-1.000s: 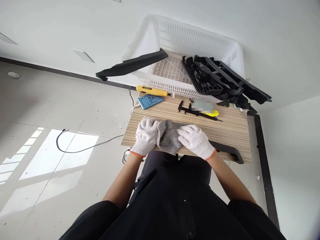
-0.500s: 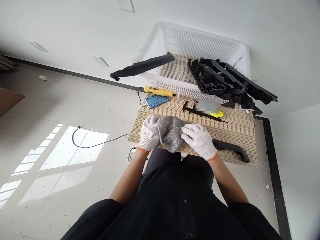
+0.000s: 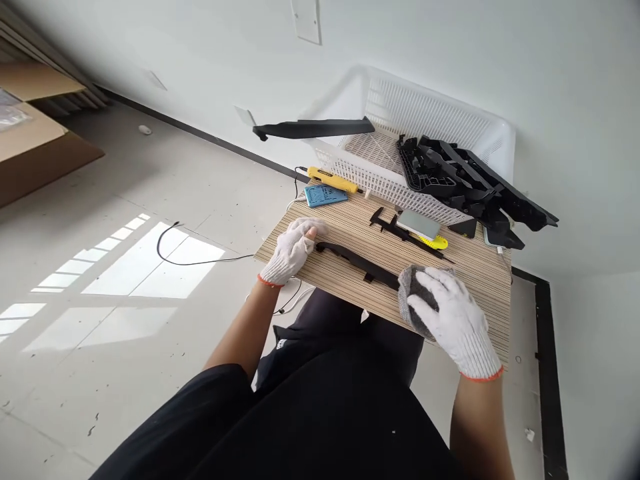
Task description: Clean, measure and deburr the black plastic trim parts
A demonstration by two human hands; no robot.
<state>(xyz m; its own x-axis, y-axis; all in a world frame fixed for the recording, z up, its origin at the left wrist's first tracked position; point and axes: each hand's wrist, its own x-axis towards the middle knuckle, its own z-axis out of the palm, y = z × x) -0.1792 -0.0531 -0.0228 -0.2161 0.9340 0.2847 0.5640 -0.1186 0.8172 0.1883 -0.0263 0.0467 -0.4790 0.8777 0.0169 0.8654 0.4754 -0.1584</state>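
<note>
Where fuzzy cloth (image 3: 405, 291) (grey) ends, a slender black strip (image 3: 360, 261) shows.

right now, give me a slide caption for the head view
On a striped board, gloved right hand holds gray cloth over one end of a black part, left hand at the other.

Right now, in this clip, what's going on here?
A person's gloved right hand holds a grey cloth over the right part of a black strip lying on a table. The gloved left hand is at the strip's left end; its hold is partly hidden. Beyond the strip lie a caliper and a yellow tool. Behind them, a white basket has black parts in it, some jutting over its edge.
</note>
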